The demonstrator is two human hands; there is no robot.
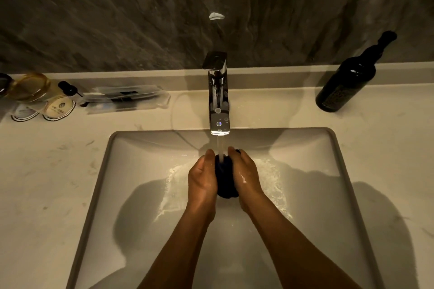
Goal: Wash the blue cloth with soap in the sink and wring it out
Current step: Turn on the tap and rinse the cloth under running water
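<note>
While water ran from the tap at the sink's far middle, left hand and right hand pressed the bunched blue cloth between them, fingers closed on it, long axis near-to-far, both hands equally near.

Dim, warm yellowish light. Glare glints on the tap at centre. Soft double shadows spread over the sink below. Wide-angle bending curves the frame edges; upper wall looks smeared.
</note>
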